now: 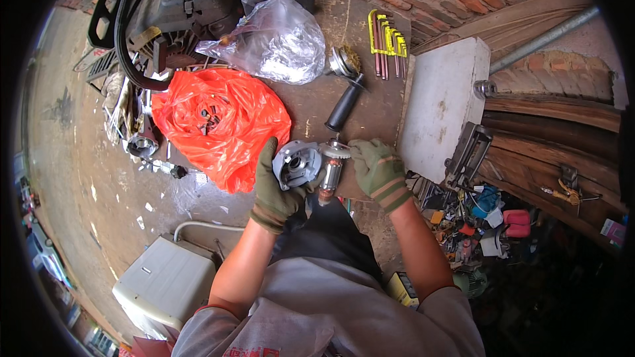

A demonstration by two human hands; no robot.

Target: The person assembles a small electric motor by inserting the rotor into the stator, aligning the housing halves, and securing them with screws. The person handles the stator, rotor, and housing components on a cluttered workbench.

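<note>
In an olive-green work glove, my left hand (274,188) grips a grey metal gear housing (297,164), its round bore facing up. Beside it a motor armature (331,175) with copper windings stands upright, a round metal plate (335,150) at its far end. My right hand (377,168), gloved alike, pinches that end from the right with its fingertips. The fingers of my left hand reach under the housing toward the armature; whether they touch it I cannot tell. Just beyond lies a black side handle (344,107), next to a wire cup brush (344,61).
An orange-red plastic bag (228,122) with small dark parts lies at left. Behind it are a clear bag (281,43) and a dirty engine-powered saw (185,10). Hex keys in a yellow holder (385,36) lie far right, near a white board (443,109). A pale box (165,281) stands lower left.
</note>
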